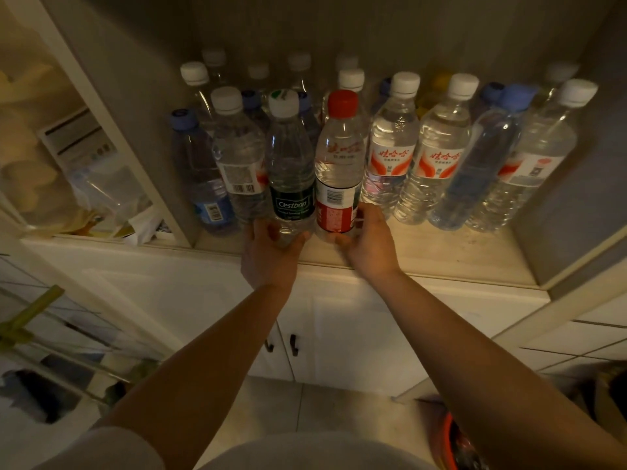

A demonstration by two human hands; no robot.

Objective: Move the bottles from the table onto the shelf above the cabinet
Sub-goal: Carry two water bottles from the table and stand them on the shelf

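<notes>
Bottles (pixel 390 157) crowd the shelf (pixel 441 252); only its front strip lies free.

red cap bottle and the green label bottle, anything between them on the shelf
Nothing: in the head view the red cap bottle and green label bottle stand side by side, nearly touching.

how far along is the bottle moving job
Done: many clear plastic bottles already stand in rows on the pale wooden shelf. In hand: the left hand grips the green-labelled bottle, the right hand the red-capped bottle, both at the shelf's front. Left: unknown, the table is out of view.
</notes>
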